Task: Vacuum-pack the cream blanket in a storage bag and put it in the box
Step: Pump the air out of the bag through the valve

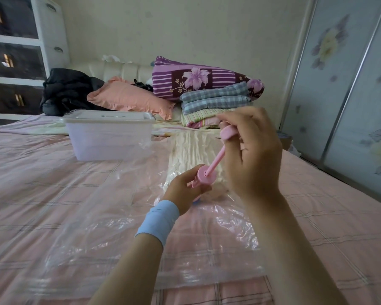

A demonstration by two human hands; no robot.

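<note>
Clear plastic storage bag (92,227) lies flat on the pink checked bed (328,216), with the cream blanket (191,148) inside it at 12 o'clock. Left hand (183,190) fingers curl round the pink hand pump (205,174); right hand (255,155) fingers grip its raised handle. Translucent lidded box (108,137) stands at 11 o'clock.

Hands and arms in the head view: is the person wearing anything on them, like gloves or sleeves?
No gloves or sleeves show; both forearms are bare. The left hand has a light blue band, slightly creased, round its wrist. The right hand shows no band, watch or ring.
</note>
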